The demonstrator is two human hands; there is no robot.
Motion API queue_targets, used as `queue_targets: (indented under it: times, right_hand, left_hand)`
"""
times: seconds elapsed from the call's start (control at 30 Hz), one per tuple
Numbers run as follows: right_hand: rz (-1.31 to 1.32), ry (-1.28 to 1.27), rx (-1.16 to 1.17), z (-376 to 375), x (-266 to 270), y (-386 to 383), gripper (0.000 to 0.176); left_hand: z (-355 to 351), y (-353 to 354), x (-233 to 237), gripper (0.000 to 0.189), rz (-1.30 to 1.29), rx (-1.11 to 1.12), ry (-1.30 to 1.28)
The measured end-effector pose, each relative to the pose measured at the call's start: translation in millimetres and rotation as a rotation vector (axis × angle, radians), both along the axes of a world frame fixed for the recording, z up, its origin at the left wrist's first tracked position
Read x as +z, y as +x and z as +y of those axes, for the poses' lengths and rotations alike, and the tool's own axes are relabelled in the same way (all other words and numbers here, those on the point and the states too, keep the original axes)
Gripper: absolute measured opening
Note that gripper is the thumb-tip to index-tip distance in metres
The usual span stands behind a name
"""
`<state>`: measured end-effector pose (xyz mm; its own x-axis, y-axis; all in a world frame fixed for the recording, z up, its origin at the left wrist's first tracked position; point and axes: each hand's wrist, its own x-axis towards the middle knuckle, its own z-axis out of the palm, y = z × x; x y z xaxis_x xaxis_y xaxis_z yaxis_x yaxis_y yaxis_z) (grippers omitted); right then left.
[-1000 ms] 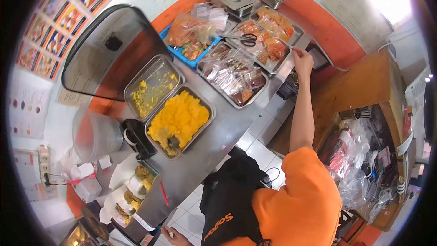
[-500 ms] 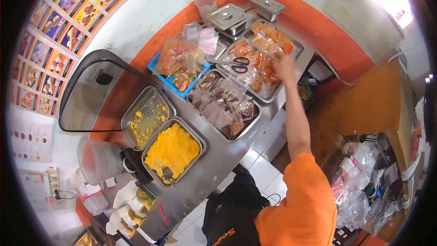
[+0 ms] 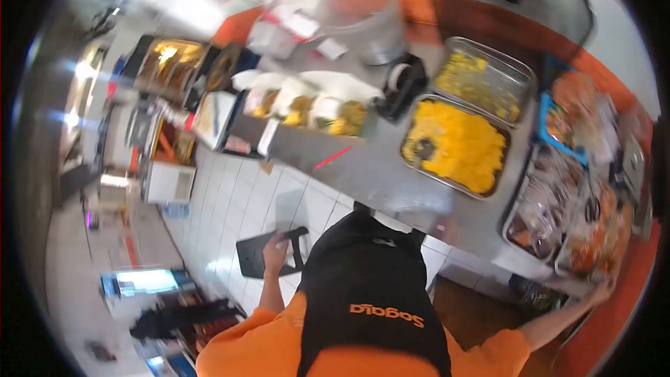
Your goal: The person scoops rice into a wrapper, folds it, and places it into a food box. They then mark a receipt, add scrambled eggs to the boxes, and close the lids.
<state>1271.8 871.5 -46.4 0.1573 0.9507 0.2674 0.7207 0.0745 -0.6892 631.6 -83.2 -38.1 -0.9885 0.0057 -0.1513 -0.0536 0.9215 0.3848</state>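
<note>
My left hand [image 3: 275, 251] appears at lower left, over a black stool-like object [image 3: 252, 257]; its fingers are blurred, and whether it touches the object is unclear. My right hand [image 3: 601, 292] is stretched out to the far right, beside the near end of a metal tray of bagged orange-red food [image 3: 593, 237]. Blur hides its fingers and anything in them. Left of that tray lies another with bagged brown food [image 3: 546, 199]. Black-handled scissors [image 3: 592, 208] rest on the bags.
On the metal table [image 3: 377, 167] are a tray of yellow food [image 3: 457, 143], a nearly emptied tray [image 3: 481, 77], a black tape dispenser [image 3: 403, 87], wrapped food portions [image 3: 300, 108], a red stick [image 3: 333, 158] and a blue basket [image 3: 558, 143]. A clear bucket [image 3: 366, 21] stands behind.
The view has swung left, bringing the wrapped portions, floor and room into sight. My left hand has come into view. My right hand now appears at the far right, near the tray's end.
</note>
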Motion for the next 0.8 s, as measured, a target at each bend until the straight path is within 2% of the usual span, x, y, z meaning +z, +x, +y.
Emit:
queue_targets:
  times: [0.03, 0.1, 0.2, 0.23, 0.27, 0.33, 0.37, 0.4, 0.43, 0.47, 0.5, 0.53, 0.57, 0.7, 0.73, 0.8]
  right_hand:
    - [0.068, 0.181, 0.152, -17, 19, -16, 0.048]
    - [0.263, 0.184, 0.046, -84, 80, -109, 0.047]
    - [0.219, 0.021, 0.204, -109, 77, -131, 0.047]
    - [0.150, 0.086, 0.222, -138, 87, -178, 0.050]
    - [0.338, -0.026, 0.251, -170, 96, -231, 0.045]
    - [0.253, -0.285, 0.430, -191, 44, -272, 0.031]
    - [0.466, -0.375, 0.638, -247, 85, -355, 0.024]
    - [0.344, -0.262, 0.880, -275, 82, -405, 0.019]
    - [0.425, -0.343, 1.033, -324, 121, -477, 0.016]
    - [0.339, -0.460, 1.114, -349, 101, -516, 0.017]
    - [0.424, -0.615, 1.190, -393, 127, -571, 0.016]
    - [0.313, -0.517, 1.325, -431, 150, -616, 0.015]
    - [0.348, -0.533, 1.390, -468, 155, -658, 0.013]
    - [0.448, -0.516, 1.611, -591, 154, -798, 0.016]
    - [0.465, -0.487, 1.628, -614, 151, -829, 0.018]
    - [0.481, -0.430, 1.657, -650, 148, -888, 0.022]
  left_hand:
    - [18, 3, 12, 0.043, -0.009, -0.004, -0.040]
    - [18, 8, 4, 0.044, -0.072, 0.072, -0.033]
    - [48, 8, 31, 0.040, -0.082, 0.088, 0.032]
    - [49, 6, 32, 0.039, -0.084, 0.086, 0.060]
    - [38, 0, 21, 0.039, -0.068, 0.033, 0.012]
    - [46, -18, 26, 0.040, -0.077, 0.060, 0.121]
    - [55, -29, 34, 0.041, -0.081, 0.074, 0.176]
    - [69, -43, 44, 0.044, -0.101, 0.130, 0.232]
    - [90, -58, 60, 0.046, -0.100, 0.081, 0.384]
    - [113, -71, 78, 0.048, -0.098, 0.035, 0.535]
    - [135, -85, 96, 0.052, -0.097, -0.091, 0.636]
    - [157, -102, 116, 0.056, -0.086, -0.221, 0.734]
    - [175, -118, 137, 0.063, -0.142, -0.272, 0.853]
    - [169, -208, 154, 0.043, -0.197, -0.334, 1.032]
    - [155, -238, 142, 0.028, -0.195, -0.274, 1.154]
    - [112, -303, 135, 0.020, -0.150, -0.296, 1.053]
